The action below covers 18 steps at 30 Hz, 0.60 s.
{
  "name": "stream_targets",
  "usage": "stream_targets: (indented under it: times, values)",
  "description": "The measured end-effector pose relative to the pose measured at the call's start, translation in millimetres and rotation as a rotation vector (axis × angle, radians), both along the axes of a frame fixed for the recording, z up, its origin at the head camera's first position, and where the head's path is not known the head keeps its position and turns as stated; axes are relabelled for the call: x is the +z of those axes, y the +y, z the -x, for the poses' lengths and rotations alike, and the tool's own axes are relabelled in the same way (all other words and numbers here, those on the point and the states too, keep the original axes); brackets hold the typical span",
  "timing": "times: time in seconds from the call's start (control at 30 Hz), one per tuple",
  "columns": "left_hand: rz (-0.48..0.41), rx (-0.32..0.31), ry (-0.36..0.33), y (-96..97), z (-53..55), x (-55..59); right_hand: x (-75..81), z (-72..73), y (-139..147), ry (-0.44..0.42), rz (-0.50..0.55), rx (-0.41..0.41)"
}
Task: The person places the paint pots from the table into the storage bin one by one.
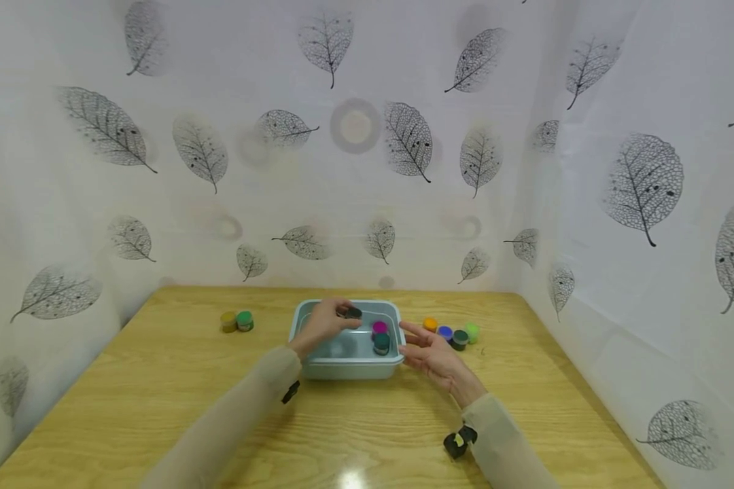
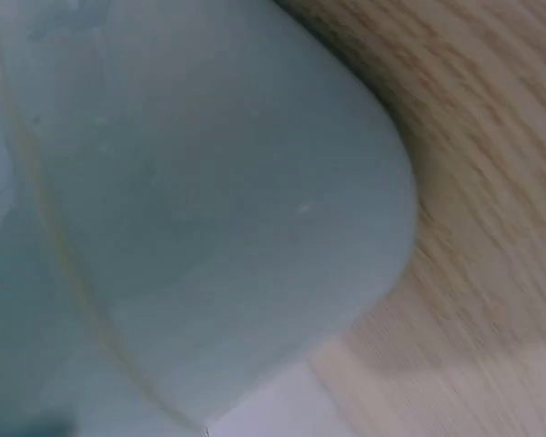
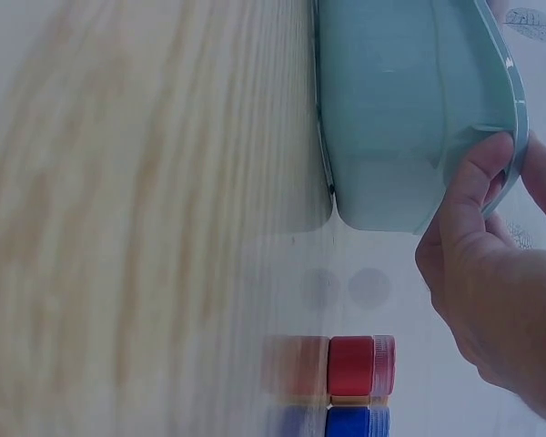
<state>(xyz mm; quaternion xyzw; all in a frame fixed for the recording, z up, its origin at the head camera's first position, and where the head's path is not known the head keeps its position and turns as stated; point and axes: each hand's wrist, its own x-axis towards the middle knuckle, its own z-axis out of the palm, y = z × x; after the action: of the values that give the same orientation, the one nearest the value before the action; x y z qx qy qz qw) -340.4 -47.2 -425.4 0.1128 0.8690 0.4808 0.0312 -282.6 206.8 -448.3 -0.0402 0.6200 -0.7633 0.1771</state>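
Note:
A pale blue-green plastic tub (image 1: 348, 370) stands mid-table, its outer wall (image 2: 255, 182) filling much of the left wrist view. My left hand (image 1: 327, 322) reaches over the tub and holds a small dark paint pot (image 1: 354, 313) between thumb and fingers; the fingertips are partly hidden. Inside the tub, toward its right end, sit a magenta pot (image 1: 379, 329) and a dark teal pot (image 1: 382, 343). My right hand (image 1: 437, 358) grips the tub's right rim, with fingers above and below the edge in the right wrist view.
Right of the tub stand an orange pot (image 1: 429, 324), a blue pot (image 1: 444, 333), a dark green pot (image 1: 460, 339) and a light green pot (image 1: 472, 333). A yellow pot (image 1: 228, 322) and a green pot (image 1: 245, 320) stand together at left. A leaf-patterned curtain (image 1: 355, 190) hangs behind.

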Motion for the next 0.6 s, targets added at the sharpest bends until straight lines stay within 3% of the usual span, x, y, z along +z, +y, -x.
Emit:
stream_targets:
  times: [0.27,0.5,0.6]
  values:
    - [0.059,-0.033,0.003,9.7,6.0,-1.6,-0.3,1.0,0,0.007,-0.016,0.007]
    - [-0.037,-0.050,-0.128,10.6,10.8,1.8,-1.2,2.1,0,0.005,-0.020,0.007]
    - [-0.030,-0.052,-0.133,9.6,11.7,1.5,-1.2,1.9,0,0.002,-0.012,0.008]
